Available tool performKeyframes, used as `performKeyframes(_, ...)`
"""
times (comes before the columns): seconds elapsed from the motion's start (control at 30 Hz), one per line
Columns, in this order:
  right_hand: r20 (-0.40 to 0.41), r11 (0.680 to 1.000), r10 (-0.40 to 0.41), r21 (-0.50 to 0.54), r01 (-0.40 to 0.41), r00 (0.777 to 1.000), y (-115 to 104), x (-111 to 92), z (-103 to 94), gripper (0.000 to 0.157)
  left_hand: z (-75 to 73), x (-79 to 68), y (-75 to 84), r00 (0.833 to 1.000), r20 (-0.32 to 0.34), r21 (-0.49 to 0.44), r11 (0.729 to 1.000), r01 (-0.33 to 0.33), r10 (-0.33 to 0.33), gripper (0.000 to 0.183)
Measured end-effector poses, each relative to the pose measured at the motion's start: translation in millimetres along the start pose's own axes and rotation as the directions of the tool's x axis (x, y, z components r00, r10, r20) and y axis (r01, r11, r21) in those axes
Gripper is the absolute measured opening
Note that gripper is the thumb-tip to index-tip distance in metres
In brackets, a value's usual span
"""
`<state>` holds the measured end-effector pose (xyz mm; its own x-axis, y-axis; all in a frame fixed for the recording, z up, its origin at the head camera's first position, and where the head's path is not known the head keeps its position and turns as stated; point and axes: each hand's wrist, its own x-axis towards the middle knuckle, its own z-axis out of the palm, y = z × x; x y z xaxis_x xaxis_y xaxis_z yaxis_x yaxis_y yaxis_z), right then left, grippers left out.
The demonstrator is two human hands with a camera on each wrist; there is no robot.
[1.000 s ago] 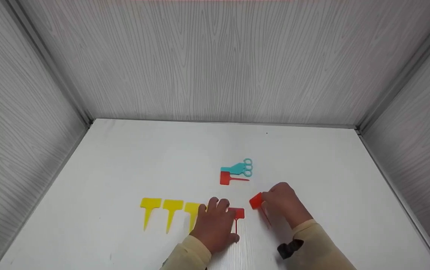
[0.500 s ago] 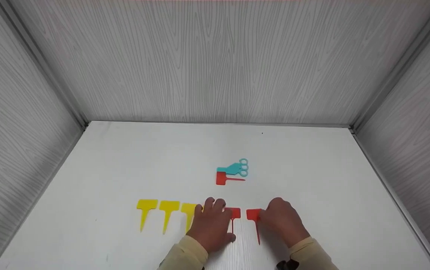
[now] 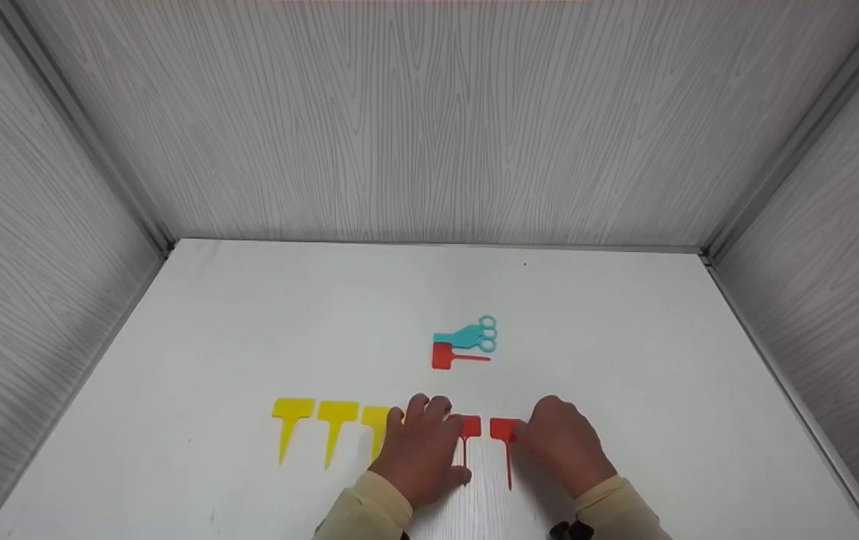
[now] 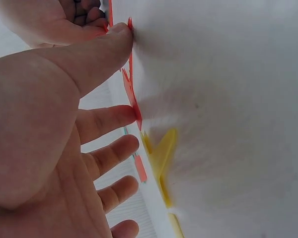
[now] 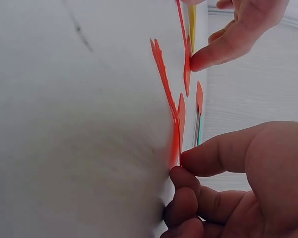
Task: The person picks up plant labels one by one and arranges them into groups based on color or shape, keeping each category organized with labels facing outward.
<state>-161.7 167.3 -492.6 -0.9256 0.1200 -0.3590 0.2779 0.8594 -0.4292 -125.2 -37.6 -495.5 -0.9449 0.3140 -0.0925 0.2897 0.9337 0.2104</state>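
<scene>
My right hand (image 3: 564,446) pinches the right end of a red T-shaped plant label's head (image 3: 502,429) between thumb and index finger. The label's stem points toward me, low over the white table. To its left, a second red plant label (image 3: 472,426) lies parallel. My left hand (image 3: 421,454) spreads over that one: in the left wrist view the index fingertip touches its head (image 4: 131,96) and the thumb rests at its stem's tip. Several yellow plant labels (image 3: 337,411) continue the row leftward, stems toward me, and the left hand partly covers the nearest.
Farther back, a turquoise piece with three rings (image 3: 467,337) lies against another red plant label (image 3: 442,356), both sideways. Grey wood-grain panels (image 3: 429,127) wall the white table (image 3: 286,315) at the back and on both sides.
My right hand has brought the tilted red plant label toward me and slightly left, turning it straight beside the other red one. My left hand has stayed in place over its label.
</scene>
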Motion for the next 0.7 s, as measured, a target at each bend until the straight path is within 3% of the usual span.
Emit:
performKeyframes(0.47,-0.008,1.0,-0.021,-0.006,0.021,1.0,3.8,1.4,1.2,0.022,-6.0,-2.2,1.7,1.0,0.005,-0.014,1.0,0.004,-0.004,0.078)
performKeyframes(0.7,0.025,1.0,-0.013,0.021,0.012,1.0,4.4,2.0,-0.1,0.019,-6.9,2.0,6.3,1.0,0.022,-0.054,0.998,0.016,-0.015,0.071)
